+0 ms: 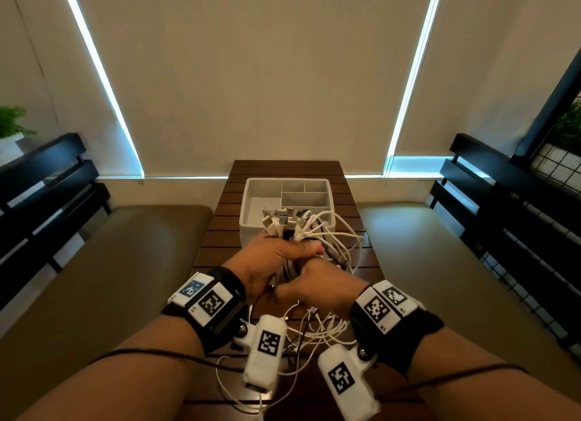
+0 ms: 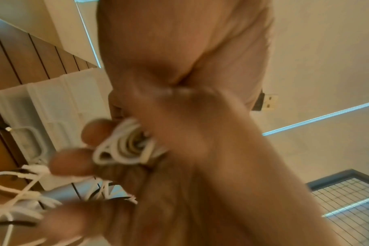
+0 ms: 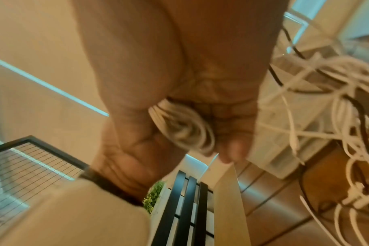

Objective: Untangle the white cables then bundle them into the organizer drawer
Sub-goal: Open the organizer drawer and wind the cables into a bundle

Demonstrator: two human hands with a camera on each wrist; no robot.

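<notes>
A thick bunch of white cables (image 1: 314, 232) is held above the wooden table, just in front of the white organizer drawer (image 1: 251, 197). My left hand (image 1: 276, 257) grips the bunch near the top, with several plug ends (image 1: 279, 221) sticking up past the fist. My right hand (image 1: 317, 287) grips the same bunch just below. In the left wrist view the gathered strands (image 2: 124, 146) run through curled fingers. The right wrist view shows the cables (image 3: 183, 128) clenched in the fist. Loose loops (image 1: 314, 329) hang down to the table between my wrists.
The drawer has several compartments, bare at the back (image 1: 305, 197). The narrow slatted table (image 1: 220, 232) is flanked by tan bench cushions (image 1: 125, 263) and black slatted backrests (image 1: 47, 185). Roller blinds (image 1: 251, 75) cover the windows ahead.
</notes>
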